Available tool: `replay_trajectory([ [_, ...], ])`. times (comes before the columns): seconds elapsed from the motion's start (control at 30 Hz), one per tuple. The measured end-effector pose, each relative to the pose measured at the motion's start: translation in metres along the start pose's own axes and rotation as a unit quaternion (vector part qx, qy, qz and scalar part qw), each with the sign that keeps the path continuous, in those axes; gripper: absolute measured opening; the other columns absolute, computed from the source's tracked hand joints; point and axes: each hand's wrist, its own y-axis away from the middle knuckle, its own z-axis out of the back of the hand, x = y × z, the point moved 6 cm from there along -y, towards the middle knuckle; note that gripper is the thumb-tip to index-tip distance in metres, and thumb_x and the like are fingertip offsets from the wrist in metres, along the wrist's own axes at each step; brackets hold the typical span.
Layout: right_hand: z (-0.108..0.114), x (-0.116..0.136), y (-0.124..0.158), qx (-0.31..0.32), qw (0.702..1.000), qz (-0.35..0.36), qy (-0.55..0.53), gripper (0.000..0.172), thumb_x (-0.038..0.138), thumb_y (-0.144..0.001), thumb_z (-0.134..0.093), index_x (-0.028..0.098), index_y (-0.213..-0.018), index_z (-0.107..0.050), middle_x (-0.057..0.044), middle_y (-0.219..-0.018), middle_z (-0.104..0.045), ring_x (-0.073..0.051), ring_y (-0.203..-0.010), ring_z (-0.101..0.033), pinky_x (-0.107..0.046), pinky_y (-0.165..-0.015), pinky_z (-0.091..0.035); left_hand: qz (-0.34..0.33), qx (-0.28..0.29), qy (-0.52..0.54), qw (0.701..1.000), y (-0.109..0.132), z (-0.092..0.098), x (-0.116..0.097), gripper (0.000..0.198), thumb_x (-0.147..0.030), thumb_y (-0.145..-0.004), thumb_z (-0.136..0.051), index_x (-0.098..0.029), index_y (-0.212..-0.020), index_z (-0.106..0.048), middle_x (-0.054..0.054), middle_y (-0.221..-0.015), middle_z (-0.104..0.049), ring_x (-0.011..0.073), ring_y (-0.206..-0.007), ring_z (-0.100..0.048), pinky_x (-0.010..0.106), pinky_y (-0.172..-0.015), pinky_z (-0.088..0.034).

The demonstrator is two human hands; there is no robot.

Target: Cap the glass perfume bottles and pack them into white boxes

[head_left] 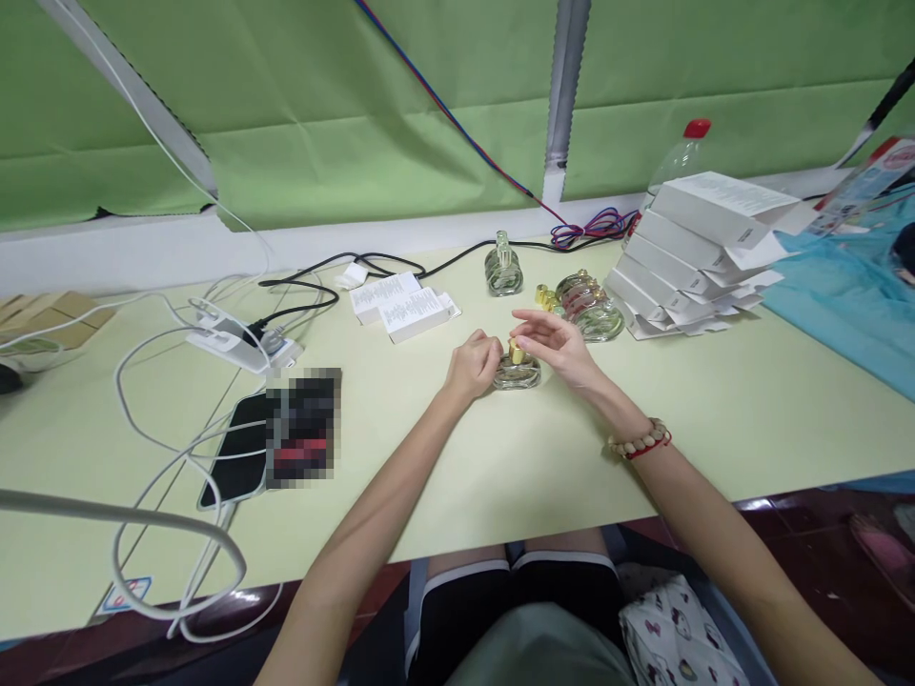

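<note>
A clear glass perfume bottle (518, 379) stands upright on the table between my hands. My left hand (473, 364) is closed against its left side, and the curled fingers hide that end of the glass. On the bottle's neck sits a gold cap (516, 353). Thumb and index finger of my right hand (554, 351) pinch this cap from the right, while the other fingers stretch out above it. Just beyond that hand, several more glass bottles (599, 320) lie close together, with gold caps (547, 296) beside them. Another bottle (504, 272) without a gold cap stands farther back.
White cartons (686, 267) are stacked at right, before a plastic bottle with a red lid (697, 129). Two flat white boxes (407, 307) lie left of centre. A phone (239, 448), a power strip (239, 341) and looping white cables (118, 381) occupy the left side.
</note>
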Motion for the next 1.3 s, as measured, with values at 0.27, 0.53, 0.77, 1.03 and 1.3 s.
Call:
replay_trajectory([
  [0.27,-0.005,-0.017,-0.001,0.008,0.998,-0.059,-0.035,0.039,0.041,-0.067,-0.069,0.022,-0.100,-0.061,0.002,-0.077,-0.064,-0.012,-0.075,-0.061,-0.026,-0.073,-0.050,0.002,0.003,0.003,1.000,0.000,-0.001,0.001,0.050,-0.043,-0.093,-0.014,-0.020,-0.061,-0.044,0.002,-0.055,-0.047,0.0169,-0.066,-0.048,0.030,-0.053,-0.034],
  [0.53,-0.013,-0.023,0.001,0.026,0.991,-0.114,-0.058,0.041,0.043,-0.062,-0.069,0.022,-0.093,-0.053,0.007,-0.062,-0.057,-0.010,-0.058,-0.053,-0.022,-0.059,-0.044,-0.004,0.009,0.006,1.000,0.000,-0.002,0.000,0.051,-0.046,-0.092,-0.011,-0.021,-0.058,-0.040,0.002,-0.054,-0.044,0.0175,-0.065,-0.048,0.031,-0.054,-0.035],
  [0.77,-0.015,-0.024,0.003,0.029,0.991,-0.108,-0.074,0.036,0.044,-0.062,-0.068,0.022,-0.083,-0.049,0.004,-0.072,-0.060,-0.011,-0.068,-0.057,-0.025,-0.068,-0.046,-0.067,-0.022,0.003,0.998,0.002,0.003,-0.008,0.032,-0.045,-0.082,-0.035,-0.022,-0.062,-0.044,0.002,-0.054,-0.046,0.0171,-0.060,-0.046,0.031,-0.052,-0.037],
  [1.03,0.005,-0.025,-0.005,-0.106,0.992,-0.048,-0.042,0.034,0.036,-0.058,-0.073,0.020,-0.080,-0.052,0.002,-0.081,-0.055,-0.011,-0.076,-0.054,-0.025,-0.076,-0.045,-0.106,-0.060,-0.091,0.988,0.001,0.006,-0.021,0.021,-0.040,-0.064,-0.059,-0.021,-0.068,-0.050,0.002,-0.058,-0.056,0.0194,-0.071,-0.053,0.028,-0.050,-0.038],
  [1.3,0.027,-0.025,0.001,-0.254,0.965,-0.060,0.005,0.033,0.038,-0.061,-0.068,0.021,-0.084,-0.053,-0.001,-0.091,-0.056,-0.013,-0.087,-0.053,-0.026,-0.077,-0.044,0.071,-0.119,-0.141,0.980,-0.004,0.007,0.001,0.021,-0.032,-0.064,-0.063,-0.021,-0.078,-0.053,0.005,-0.071,-0.059,0.0245,-0.089,-0.052,0.031,-0.059,-0.043],
])
